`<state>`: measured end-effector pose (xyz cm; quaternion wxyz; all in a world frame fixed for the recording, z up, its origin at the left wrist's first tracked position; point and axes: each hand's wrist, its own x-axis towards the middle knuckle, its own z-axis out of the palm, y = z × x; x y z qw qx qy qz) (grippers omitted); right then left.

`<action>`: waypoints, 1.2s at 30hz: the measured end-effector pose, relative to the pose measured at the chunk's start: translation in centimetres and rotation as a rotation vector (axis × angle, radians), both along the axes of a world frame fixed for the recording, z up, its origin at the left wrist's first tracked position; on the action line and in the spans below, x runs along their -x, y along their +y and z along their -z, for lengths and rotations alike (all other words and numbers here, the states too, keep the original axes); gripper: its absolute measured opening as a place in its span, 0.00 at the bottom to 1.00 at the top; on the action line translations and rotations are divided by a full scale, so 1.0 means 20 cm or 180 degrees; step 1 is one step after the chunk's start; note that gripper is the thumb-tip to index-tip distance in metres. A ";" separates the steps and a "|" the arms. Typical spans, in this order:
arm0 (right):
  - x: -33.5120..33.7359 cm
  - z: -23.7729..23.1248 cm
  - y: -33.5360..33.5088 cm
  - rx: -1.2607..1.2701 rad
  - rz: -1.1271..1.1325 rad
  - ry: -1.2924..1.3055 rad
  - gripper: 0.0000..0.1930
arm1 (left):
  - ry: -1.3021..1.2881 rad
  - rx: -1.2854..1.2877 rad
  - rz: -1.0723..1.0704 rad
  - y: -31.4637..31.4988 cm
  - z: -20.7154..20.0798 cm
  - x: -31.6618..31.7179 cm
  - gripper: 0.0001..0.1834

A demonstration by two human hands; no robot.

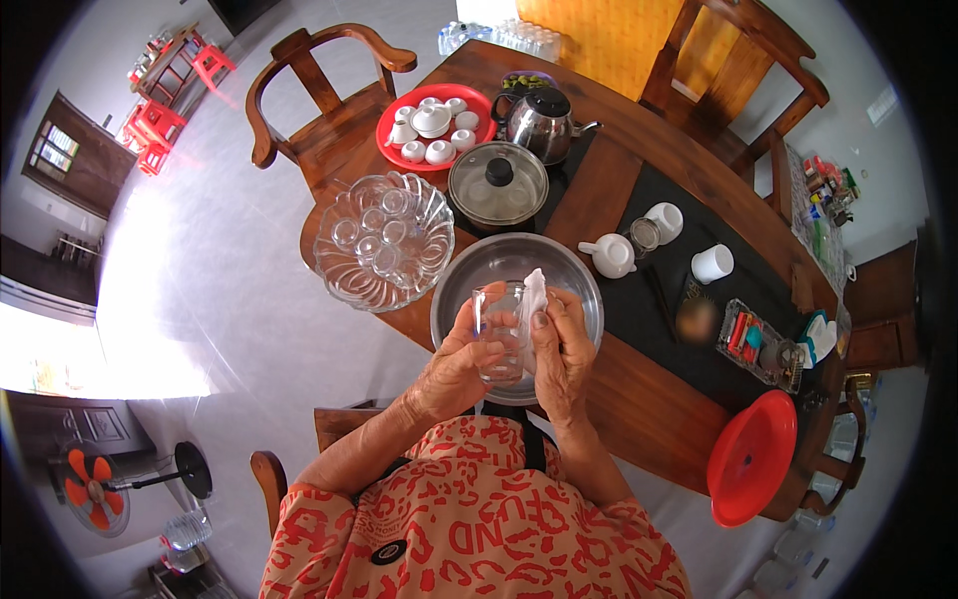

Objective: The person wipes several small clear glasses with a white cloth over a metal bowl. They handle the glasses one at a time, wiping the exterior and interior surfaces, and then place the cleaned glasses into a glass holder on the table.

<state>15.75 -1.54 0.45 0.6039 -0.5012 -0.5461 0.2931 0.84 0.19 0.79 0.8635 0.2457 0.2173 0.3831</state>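
My left hand [456,366] is closed around a clear drinking glass [502,334], which stands nearly upright in front of me. In my closed right hand [563,351] is a crumpled white cloth [536,292], pressed along the glass's right side. Both hands are over a wide stainless steel basin [587,276] at the table's near edge; much of its inside is hidden by them. Left of the basin, a fluted glass bowl [332,267] holds several small clear glasses [371,247]. Just beyond the basin sits a pot with a glass lid [499,190].
Farther back are a red tray [385,107] of white teaware and a steel kettle [539,128]. To the right stand a white teapot [612,257], white cups [712,263] and a clear box [773,369] of small items. A red basin [753,459] overhangs the right edge. Wooden chairs [324,85] surround the table.
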 end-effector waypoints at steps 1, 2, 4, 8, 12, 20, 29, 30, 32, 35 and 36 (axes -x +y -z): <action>0.00 0.00 0.00 0.0040 -0.0044 0.0020 0.17 | 0.0037 0.0011 -0.0003 0.00 0.00 0.00 0.41; -0.01 -0.01 0.00 -0.0059 -0.0089 -0.0142 0.17 | 0.0075 0.0021 -0.0007 0.00 0.00 0.00 0.41; -0.01 -0.07 -0.02 -0.0247 -0.0179 -0.0478 0.19 | 0.0052 0.0161 -0.0147 0.00 -0.01 -0.02 0.41; -0.02 -0.10 -0.03 -0.0914 -0.0594 -0.1133 0.22 | -0.0148 0.0126 -0.0141 0.00 -0.01 0.01 0.40; -0.02 -0.10 -0.02 -0.1124 -0.0590 -0.1174 0.23 | 0.0050 -0.0288 -0.0106 0.00 -0.02 0.01 0.41; -0.02 -0.09 0.02 -0.0861 0.0141 -0.1059 0.23 | 0.0673 -0.0575 -0.0028 -0.01 -0.02 0.00 0.43; -0.02 -0.07 -0.04 -0.1125 -0.0688 -0.1029 0.21 | -0.0268 -0.0125 -0.0150 0.02 0.03 0.03 0.40; -0.01 -0.06 -0.03 -0.1190 -0.0687 -0.0982 0.22 | -0.0293 -0.0108 -0.0191 0.01 0.01 0.02 0.40; 0.00 -0.07 -0.04 -0.1026 -0.0411 -0.0960 0.22 | -0.0344 -0.0074 -0.0275 -0.01 -0.04 -0.01 0.40; 0.01 -0.07 -0.03 -0.0897 -0.0104 -0.0858 0.22 | 0.0004 -0.0221 -0.0307 -0.01 -0.02 -0.03 0.40; 0.01 -0.06 -0.02 -0.0870 -0.0022 -0.0812 0.22 | -0.0010 -0.0231 -0.0289 -0.01 -0.02 -0.03 0.40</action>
